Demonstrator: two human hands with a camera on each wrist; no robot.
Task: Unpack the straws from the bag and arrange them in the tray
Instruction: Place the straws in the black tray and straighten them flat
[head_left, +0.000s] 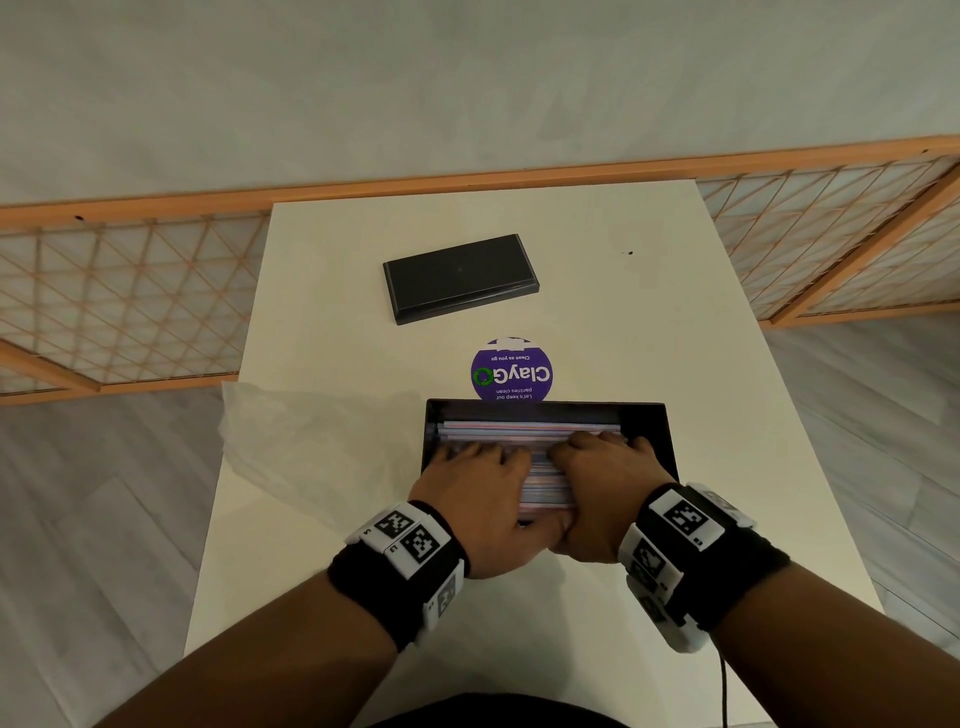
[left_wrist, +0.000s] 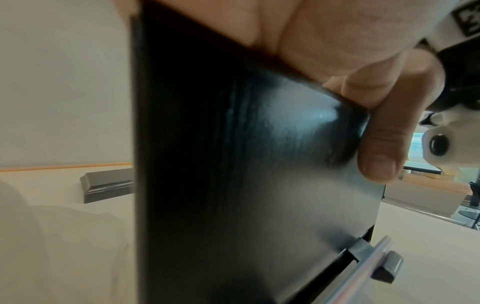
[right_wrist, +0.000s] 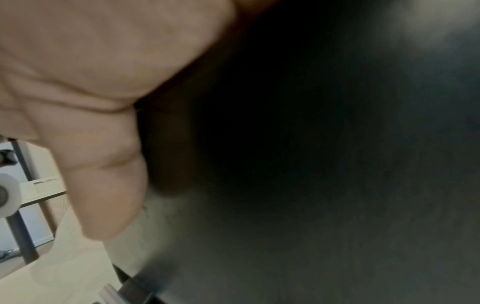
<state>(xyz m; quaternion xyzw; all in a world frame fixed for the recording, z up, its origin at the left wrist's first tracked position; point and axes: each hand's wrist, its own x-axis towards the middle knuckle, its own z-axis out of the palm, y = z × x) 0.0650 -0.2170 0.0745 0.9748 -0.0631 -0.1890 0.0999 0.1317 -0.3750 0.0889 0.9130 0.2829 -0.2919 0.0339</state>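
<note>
A black tray (head_left: 644, 415) sits at the near middle of the white table, filled with pastel striped straws (head_left: 530, 430) lying crosswise. My left hand (head_left: 480, 467) and right hand (head_left: 597, 457) are side by side in it. Their fingers curl down over the straws and the thumbs meet at the tray's near wall. In the left wrist view a thumb (left_wrist: 376, 144) presses the tray's glossy outer wall (left_wrist: 233, 185), and one straw (left_wrist: 363, 271) pokes out by a latch. The right wrist view is blurred, showing a thumb (right_wrist: 103, 185) against the dark wall (right_wrist: 311, 164).
The clear plastic bag (head_left: 311, 441) lies flat just left of the tray. A black lid (head_left: 460, 278) rests farther back, and a round purple sticker (head_left: 511, 371) lies between it and the tray. The table's (head_left: 701, 338) edges are close on both sides.
</note>
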